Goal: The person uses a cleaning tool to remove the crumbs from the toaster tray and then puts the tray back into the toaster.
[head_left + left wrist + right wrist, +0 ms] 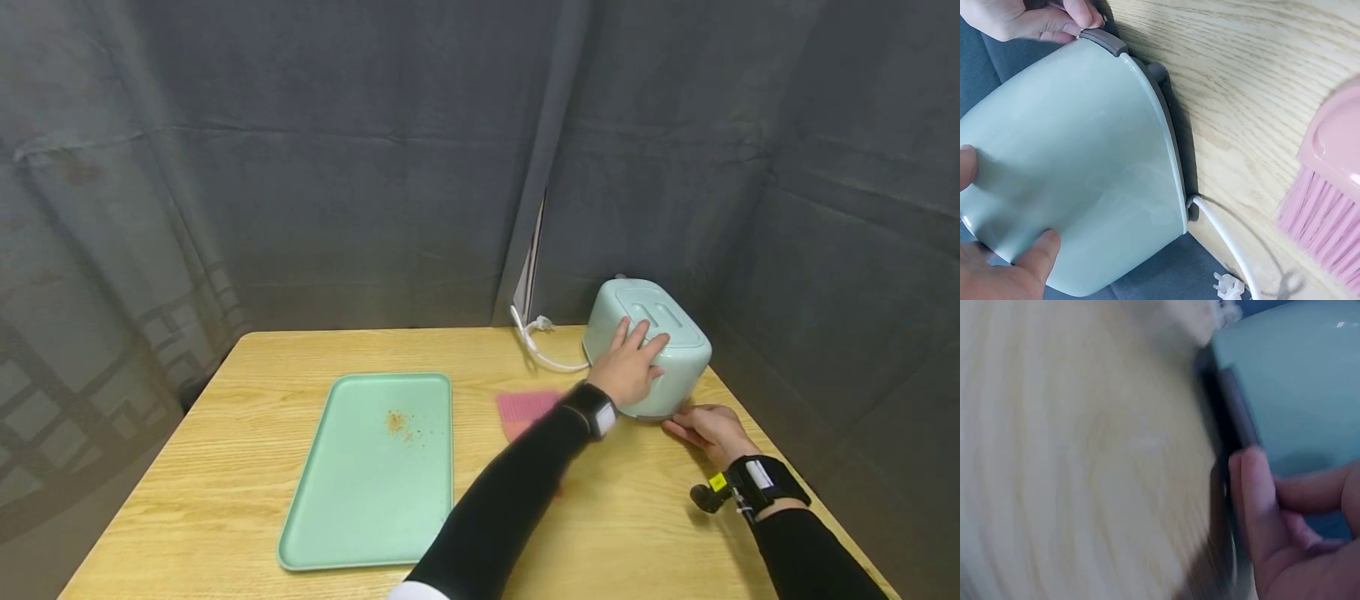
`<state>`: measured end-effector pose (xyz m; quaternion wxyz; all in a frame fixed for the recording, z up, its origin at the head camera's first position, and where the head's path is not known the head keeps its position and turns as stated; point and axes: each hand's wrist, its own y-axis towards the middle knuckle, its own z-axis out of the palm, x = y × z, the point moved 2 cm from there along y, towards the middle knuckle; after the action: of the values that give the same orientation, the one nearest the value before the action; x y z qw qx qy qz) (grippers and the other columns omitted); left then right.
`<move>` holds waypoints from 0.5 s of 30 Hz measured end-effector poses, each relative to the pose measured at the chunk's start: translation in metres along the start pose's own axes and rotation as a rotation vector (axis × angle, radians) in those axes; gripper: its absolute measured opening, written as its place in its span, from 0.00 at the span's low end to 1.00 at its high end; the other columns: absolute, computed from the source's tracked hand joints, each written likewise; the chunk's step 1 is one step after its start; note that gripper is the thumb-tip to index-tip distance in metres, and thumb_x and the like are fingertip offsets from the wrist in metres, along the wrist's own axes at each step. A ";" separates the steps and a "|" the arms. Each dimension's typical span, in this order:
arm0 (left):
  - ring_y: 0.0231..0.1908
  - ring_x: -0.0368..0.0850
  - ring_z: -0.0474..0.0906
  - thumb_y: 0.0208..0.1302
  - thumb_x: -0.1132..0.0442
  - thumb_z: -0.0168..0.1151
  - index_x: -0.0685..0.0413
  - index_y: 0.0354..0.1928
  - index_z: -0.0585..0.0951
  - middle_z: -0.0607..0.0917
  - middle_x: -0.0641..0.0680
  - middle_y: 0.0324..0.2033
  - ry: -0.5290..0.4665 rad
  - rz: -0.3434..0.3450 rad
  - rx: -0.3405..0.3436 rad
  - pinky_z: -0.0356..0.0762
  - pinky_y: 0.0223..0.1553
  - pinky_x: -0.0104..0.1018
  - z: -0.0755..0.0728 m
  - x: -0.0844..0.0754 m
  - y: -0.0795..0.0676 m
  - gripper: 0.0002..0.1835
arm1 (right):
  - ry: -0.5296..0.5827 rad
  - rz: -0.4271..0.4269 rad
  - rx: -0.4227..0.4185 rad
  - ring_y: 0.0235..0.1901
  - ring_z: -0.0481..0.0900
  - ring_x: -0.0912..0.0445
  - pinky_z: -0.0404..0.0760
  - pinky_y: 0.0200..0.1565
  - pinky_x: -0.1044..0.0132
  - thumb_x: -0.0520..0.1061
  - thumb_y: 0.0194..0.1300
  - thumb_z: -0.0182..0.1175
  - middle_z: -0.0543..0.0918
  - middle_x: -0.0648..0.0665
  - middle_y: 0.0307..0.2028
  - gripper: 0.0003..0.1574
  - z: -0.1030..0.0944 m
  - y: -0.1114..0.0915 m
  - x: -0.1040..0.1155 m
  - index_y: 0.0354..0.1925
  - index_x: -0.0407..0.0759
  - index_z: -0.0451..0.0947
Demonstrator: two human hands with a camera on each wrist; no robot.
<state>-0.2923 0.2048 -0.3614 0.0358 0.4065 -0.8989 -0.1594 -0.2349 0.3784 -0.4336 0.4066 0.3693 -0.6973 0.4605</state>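
A pale green toaster (686,375) stands at the table's right back, its two slots on top. My left hand (626,371) rests on it with the fingers spread over the top edge; in the left wrist view, fingertips press against its smooth side. Low at the toaster's base is a dark crumb tray (1239,406), its handle edge showing. The fingers and thumb of my right hand (708,429) pinch the near end of that edge, also seen in the right wrist view. The toaster body hides the rest of the tray.
A green serving tray (360,517) with brown crumbs (397,422) lies on the left. A pink brush (1325,200) lies partly under my left arm. The toaster's white cord and plug (542,323) lie behind, near the grey curtain (375,167).
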 end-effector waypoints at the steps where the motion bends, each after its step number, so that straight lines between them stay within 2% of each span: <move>1: 0.69 0.50 0.34 0.69 0.42 0.42 0.28 0.70 0.50 0.47 0.47 0.72 -0.003 0.003 -0.006 0.51 0.68 0.35 0.000 0.000 0.000 0.30 | -0.077 -0.023 -0.006 0.32 0.80 0.56 0.82 0.36 0.68 0.33 0.58 0.57 0.68 0.29 0.49 0.42 -0.001 0.001 0.000 0.64 0.22 0.48; 4: 0.69 0.50 0.33 0.68 0.43 0.46 0.31 0.72 0.46 0.43 0.51 0.73 -0.037 0.001 -0.019 0.59 0.64 0.34 0.005 0.000 -0.002 0.34 | -0.361 -0.135 -0.018 0.36 0.77 0.50 0.81 0.33 0.65 0.37 0.56 0.59 0.67 0.26 0.49 0.48 -0.004 0.004 0.003 0.64 0.21 0.42; 7: 0.69 0.49 0.34 0.63 0.45 0.56 0.35 0.72 0.37 0.37 0.55 0.73 -0.177 -0.056 -0.023 0.66 0.59 0.33 0.014 0.002 -0.007 0.46 | -0.594 -0.264 -0.008 0.42 0.72 0.38 0.79 0.38 0.53 0.40 0.52 0.63 0.62 0.20 0.54 0.55 -0.006 0.005 0.007 0.65 0.22 0.40; 9: 0.69 0.48 0.35 0.57 0.47 0.63 0.37 0.71 0.31 0.35 0.57 0.73 -0.294 -0.111 -0.029 0.67 0.58 0.34 0.021 0.003 -0.011 0.55 | -0.660 -0.354 0.023 0.50 0.66 0.31 0.75 0.47 0.40 0.40 0.50 0.66 0.58 0.18 0.58 0.60 -0.006 0.005 0.010 0.66 0.24 0.37; 11: 0.69 0.48 0.38 0.51 0.50 0.69 0.39 0.71 0.28 0.36 0.58 0.73 -0.401 -0.160 -0.045 0.65 0.60 0.36 0.029 0.004 -0.014 0.63 | -0.700 -0.421 0.051 0.56 0.59 0.26 0.66 0.53 0.33 0.41 0.49 0.68 0.54 0.17 0.61 0.63 -0.006 0.006 0.011 0.67 0.26 0.35; 13: 0.68 0.49 0.41 0.44 0.52 0.74 0.43 0.71 0.27 0.40 0.61 0.72 -0.484 -0.202 -0.062 0.63 0.61 0.37 0.037 0.005 -0.017 0.68 | -0.724 -0.442 0.069 0.58 0.53 0.25 0.58 0.57 0.30 0.42 0.49 0.70 0.49 0.17 0.63 0.67 -0.006 0.007 0.010 0.68 0.28 0.32; 15: 0.67 0.50 0.47 0.37 0.53 0.77 0.47 0.71 0.28 0.44 0.62 0.72 -0.529 -0.242 -0.075 0.63 0.61 0.37 0.046 0.005 -0.018 0.72 | -0.741 -0.435 0.076 0.59 0.51 0.25 0.56 0.58 0.30 0.44 0.49 0.71 0.48 0.17 0.64 0.69 -0.007 0.009 0.009 0.69 0.30 0.30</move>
<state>-0.2917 0.2019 -0.4109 -0.2043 0.4534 -0.8156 -0.2959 -0.2445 0.3859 -0.4270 0.2023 0.6627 -0.6849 0.2254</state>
